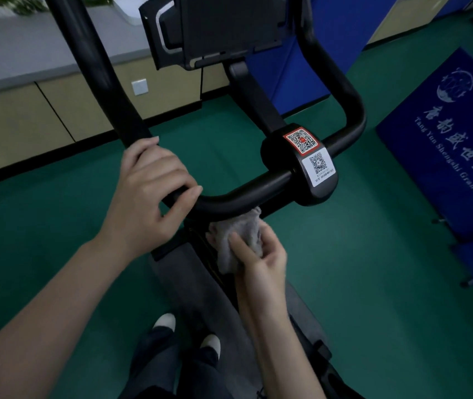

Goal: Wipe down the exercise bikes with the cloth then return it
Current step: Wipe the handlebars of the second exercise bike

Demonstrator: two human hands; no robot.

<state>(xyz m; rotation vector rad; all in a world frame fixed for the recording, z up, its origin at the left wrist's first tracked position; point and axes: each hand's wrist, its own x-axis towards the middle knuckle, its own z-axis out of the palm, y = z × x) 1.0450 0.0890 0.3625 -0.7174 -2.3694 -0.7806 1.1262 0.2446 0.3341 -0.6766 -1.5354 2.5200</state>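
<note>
The console (220, 27) at the far top is cut off by the picture's edge, and its dark face is hard to make out. Part of the cloth (238, 240) is hidden behind the right hand (261, 257) and under the bar, so its full shape cannot be told. The lower part of the exercise bike (200, 283) runs out of view at the near edge, with the person's legs and two white-toed shoes (166, 322) beside it.

Around the bike lies a green floor (359, 254). A blue mat (445, 139) with white lettering lies to the right. Beige cabinets (28, 119) run along the far left, with a wall socket (139, 86) set in them. Two QR stickers (301, 140) sit on the hub in the middle of the handlebar (258, 191), one framed in red, one white.

The left hand (148, 194) is wrapped round the black handlebar at its left bend, fingers curled over the top. The right hand holds the cloth bunched between thumb and fingers. It presses it up against the underside of the crossbar, just left of the hub and above the grey frame. The cloth is pale grey-white, crumpled and soft-looking
</note>
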